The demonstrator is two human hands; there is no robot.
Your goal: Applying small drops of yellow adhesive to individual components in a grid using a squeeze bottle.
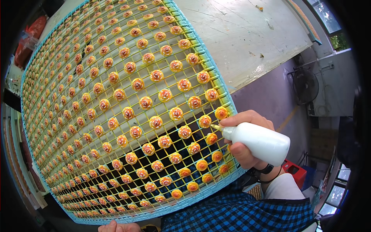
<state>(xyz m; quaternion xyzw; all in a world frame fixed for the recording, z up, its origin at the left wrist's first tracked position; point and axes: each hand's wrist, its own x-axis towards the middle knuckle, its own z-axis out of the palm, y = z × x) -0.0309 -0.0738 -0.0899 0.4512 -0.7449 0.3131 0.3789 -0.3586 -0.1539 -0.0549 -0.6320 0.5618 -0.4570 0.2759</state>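
Observation:
My right hand (247,133) is closed round a white squeeze bottle (262,143). The bottle's thin yellowish nozzle points left, its tip at a small orange flower (205,121) near the right side of a large grid panel. Yellow wire makes up this grid, and a light blue woven-look rim (206,52) borders it. Rows of orange flowers cover the mesh. Most carry white strokes on reddish centres, while several by the lower right corner, such as one flower (216,156), show no white. At the bottom edge, part of my left hand (119,227) shows beside the near rim; its grip is cut off.
Under the panel lies a pale, scuffed worktable (247,42), and the panel's near part overhangs it above my blue checked apron (232,212). A black fan (305,86) stands at the right. Behind my right arm is a red crate (293,174). A red bag (33,36) lies far left.

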